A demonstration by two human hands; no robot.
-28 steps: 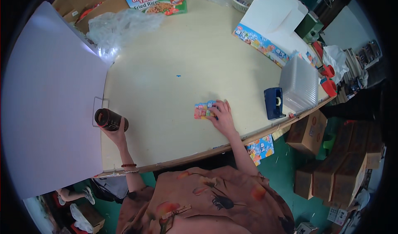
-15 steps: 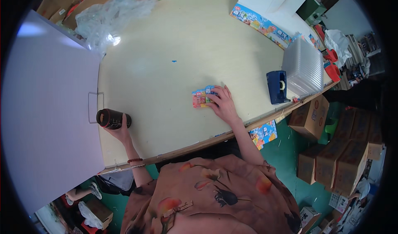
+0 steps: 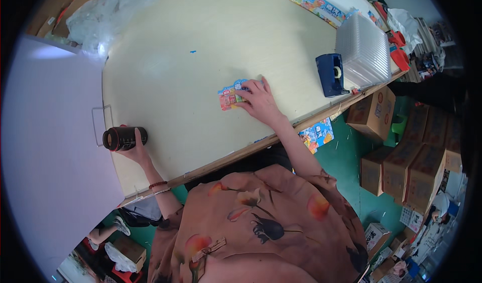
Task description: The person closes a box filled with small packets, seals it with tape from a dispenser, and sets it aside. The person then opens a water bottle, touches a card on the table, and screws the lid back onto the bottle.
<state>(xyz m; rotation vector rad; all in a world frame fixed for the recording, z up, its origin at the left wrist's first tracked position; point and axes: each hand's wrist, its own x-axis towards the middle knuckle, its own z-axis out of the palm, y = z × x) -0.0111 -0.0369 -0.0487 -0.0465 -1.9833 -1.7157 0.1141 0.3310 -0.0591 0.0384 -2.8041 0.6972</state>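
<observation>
My left hand is closed around a dark bottle with white markings and a red ring near its brownish top, at the left edge of the table. My right hand rests near the front middle of the table, its curved fingers and thumb on a small colourful printed card. Fingers and palm cover the card's right part. Whether it is one card or a few stacked, I cannot tell.
A blue tape dispenser stands at the right beside stacked clear plastic trays. Behind lies a printed display box. Crumpled clear plastic sits at the far left, above a pale panel. Cardboard boxes stand on the floor.
The whole view has shifted, so the table things sit higher and slightly further left. Both hands keep about the same places on the table, with the same bottle and card.
</observation>
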